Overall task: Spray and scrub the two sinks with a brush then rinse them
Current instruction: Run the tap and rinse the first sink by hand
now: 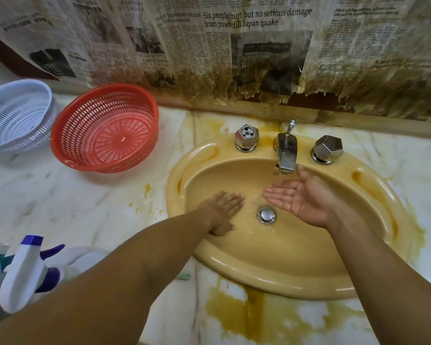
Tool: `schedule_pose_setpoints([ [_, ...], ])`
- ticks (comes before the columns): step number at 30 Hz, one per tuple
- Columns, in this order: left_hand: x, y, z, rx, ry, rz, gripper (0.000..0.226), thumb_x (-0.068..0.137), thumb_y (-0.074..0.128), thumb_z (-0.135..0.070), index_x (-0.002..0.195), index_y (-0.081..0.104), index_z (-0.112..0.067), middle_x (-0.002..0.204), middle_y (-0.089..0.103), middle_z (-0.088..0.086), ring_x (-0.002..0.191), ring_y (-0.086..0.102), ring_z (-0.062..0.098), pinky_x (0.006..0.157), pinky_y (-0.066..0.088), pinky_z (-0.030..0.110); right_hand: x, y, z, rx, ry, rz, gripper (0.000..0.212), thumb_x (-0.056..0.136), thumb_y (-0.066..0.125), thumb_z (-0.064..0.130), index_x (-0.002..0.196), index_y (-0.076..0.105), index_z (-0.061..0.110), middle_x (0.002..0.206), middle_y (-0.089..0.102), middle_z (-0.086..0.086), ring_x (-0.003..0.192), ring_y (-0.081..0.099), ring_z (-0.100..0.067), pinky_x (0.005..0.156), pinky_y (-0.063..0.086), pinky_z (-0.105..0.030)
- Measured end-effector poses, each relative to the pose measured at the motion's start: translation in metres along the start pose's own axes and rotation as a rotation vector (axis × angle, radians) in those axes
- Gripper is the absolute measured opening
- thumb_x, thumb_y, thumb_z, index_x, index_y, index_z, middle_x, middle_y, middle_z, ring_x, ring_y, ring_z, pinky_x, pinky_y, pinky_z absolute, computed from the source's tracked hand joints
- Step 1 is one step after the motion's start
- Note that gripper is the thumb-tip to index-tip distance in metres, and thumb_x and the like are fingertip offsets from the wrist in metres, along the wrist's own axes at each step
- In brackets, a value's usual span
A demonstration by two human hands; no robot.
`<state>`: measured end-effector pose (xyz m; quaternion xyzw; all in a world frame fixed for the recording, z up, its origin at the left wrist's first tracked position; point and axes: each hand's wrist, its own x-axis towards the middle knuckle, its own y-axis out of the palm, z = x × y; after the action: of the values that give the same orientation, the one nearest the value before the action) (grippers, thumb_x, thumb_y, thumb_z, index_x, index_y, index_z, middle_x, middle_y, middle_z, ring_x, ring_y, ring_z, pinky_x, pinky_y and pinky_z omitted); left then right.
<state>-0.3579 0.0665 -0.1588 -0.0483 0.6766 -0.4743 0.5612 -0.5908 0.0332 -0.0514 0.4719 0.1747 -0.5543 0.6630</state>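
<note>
Left forearm (135,257): bare, enters from the near left, runs diagonally far and right.
Left hand (222,212): palm down, fingers (234,199) straight and together, pointing right, holding nothing.
Right forearm (383,265): bare, enters from the near right, angles far and left.
Right hand (301,197): palm up, slightly cupped, fingers extended leftward, thumb (302,171) on the far side, palm wet, holding nothing.
Fingertips of both hands near, not touching.

Wet yellow oval sink (279,267) — stained rim

Both hands lie in the sink (234,267), faucet (287,155) behind, two baskets (105,128) left.
</note>
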Motion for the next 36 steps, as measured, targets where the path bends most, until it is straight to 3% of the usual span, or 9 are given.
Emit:
schedule_pose_setpoints([
  [3,-0.002,-0.001,-0.009,-0.026,-0.056,0.031,0.08,0.105,0.02,-0.061,0.16,-0.021,-0.019,0.164,-0.032,-0.004,0.152,-0.028,0.014,0.121,-0.022,0.049,0.001,0.002,0.002,0.017,-0.006,-0.001,0.077,0.106,0.032,0.058,0.136,0.047,-0.011,0.127,0.063,-0.034,0.119,0.064,-0.042,0.101,0.053,-0.046],
  [8,-0.001,-0.006,-0.042,-0.307,0.144,0.244,0.081,0.106,0.023,-0.06,0.159,-0.023,-0.02,0.165,-0.033,-0.002,0.151,-0.03,0.013,0.121,-0.02,0.049,0.003,0.003,0.001,0.048,0.0,0.004,0.082,0.104,0.034,0.06,0.142,0.042,-0.012,0.126,0.064,-0.033,0.117,0.065,-0.042,0.092,0.058,-0.046],
  [14,-0.005,-0.001,-0.013,-0.034,-0.154,-0.034,0.076,0.107,0.02,-0.056,0.161,-0.018,-0.019,0.165,-0.03,-0.004,0.154,-0.025,0.014,0.122,-0.019,0.051,0.005,0.001,-0.003,0.148,-0.075,-0.025,0.076,0.107,0.031,0.054,0.149,0.036,-0.01,0.132,0.06,-0.033,0.12,0.063,-0.042,0.089,0.059,-0.045],
  [18,-0.008,-0.005,-0.033,-0.254,0.146,0.188,0.07,0.109,0.026,-0.047,0.163,-0.012,-0.021,0.168,-0.024,-0.003,0.156,-0.018,0.015,0.123,-0.013,0.057,0.003,0.001,-0.006,0.185,-0.081,-0.025,0.066,0.109,0.03,0.047,0.138,0.046,-0.01,0.127,0.064,-0.032,0.12,0.063,-0.042,0.088,0.058,-0.045],
  [20,-0.01,-0.008,-0.034,-0.276,0.187,0.215,0.071,0.109,0.026,-0.049,0.163,-0.012,-0.022,0.168,-0.023,-0.006,0.156,-0.017,0.013,0.124,-0.011,0.057,0.001,-0.001,-0.009,0.195,-0.07,-0.023,0.062,0.11,0.03,0.045,0.128,0.053,-0.01,0.123,0.066,-0.032,0.117,0.065,-0.042,0.089,0.058,-0.046],
  [25,-0.008,-0.002,-0.019,-0.061,-0.124,-0.005,0.078,0.107,0.024,-0.057,0.162,-0.016,-0.019,0.167,-0.027,-0.004,0.155,-0.022,0.014,0.121,-0.019,0.054,-0.003,-0.005,-0.014,0.203,-0.069,-0.051,0.059,0.11,0.031,0.042,0.122,0.056,-0.01,0.121,0.067,-0.032,0.113,0.067,-0.042,0.087,0.059,-0.046],
  [30,-0.007,-0.011,-0.032,-0.315,0.162,0.238,0.082,0.106,0.033,-0.057,0.163,-0.011,-0.019,0.168,-0.024,-0.002,0.156,-0.019,0.016,0.123,-0.012,0.054,-0.002,-0.008,-0.02,0.239,-0.08,-0.097,0.056,0.111,0.031,0.039,0.122,0.054,-0.01,0.116,0.069,-0.032,0.11,0.068,-0.043,0.085,0.059,-0.047],
  [33,-0.009,-0.013,-0.024,-0.193,0.126,0.204,0.084,0.104,0.032,-0.062,0.163,-0.011,-0.02,0.169,-0.021,-0.006,0.157,-0.015,0.014,0.124,-0.01,0.054,0.001,-0.01,-0.024,0.281,-0.069,-0.132,0.057,0.111,0.031,0.037,0.131,0.052,-0.011,0.12,0.067,-0.033,0.111,0.067,-0.043,0.089,0.059,-0.046],
  [36,-0.009,-0.016,-0.004,0.094,-0.074,0.031,0.085,0.103,0.033,-0.06,0.163,-0.01,-0.018,0.168,-0.021,-0.004,0.157,-0.014,0.015,0.125,-0.011,0.053,0.006,-0.004,-0.028,0.287,-0.057,-0.165,0.06,0.111,0.03,0.039,0.143,0.042,-0.011,0.134,0.058,-0.033,0.124,0.059,-0.043,0.105,0.05,-0.047],
])
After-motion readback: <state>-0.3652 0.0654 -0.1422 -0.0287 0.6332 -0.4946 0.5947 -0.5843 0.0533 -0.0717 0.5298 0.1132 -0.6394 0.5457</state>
